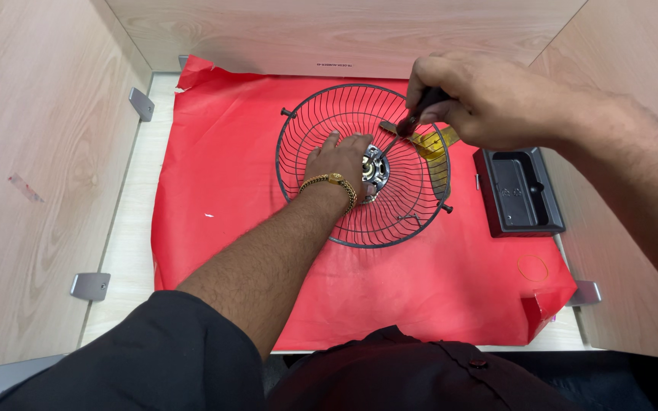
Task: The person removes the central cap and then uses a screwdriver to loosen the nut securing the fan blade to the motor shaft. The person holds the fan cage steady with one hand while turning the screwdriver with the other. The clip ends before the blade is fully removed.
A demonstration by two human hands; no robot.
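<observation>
Clearly the right hand (489, 103) pinches a screwdriver (409, 125) at the motor hub (375, 169). Its tip could slip, I judge, jabbing the left hand (340, 160), pressed flat inside the fan guard (363, 166) mid-worktop.

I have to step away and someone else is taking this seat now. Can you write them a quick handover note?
Left hand rests inside the black wire fan guard, pressing by the metal hub.
Right hand grips a screwdriver, tip at the hub.
Guard lies on the red sheet; black tray to its right.
Hub fastener is mid-work; whether tightening or loosening cannot be told.
</observation>
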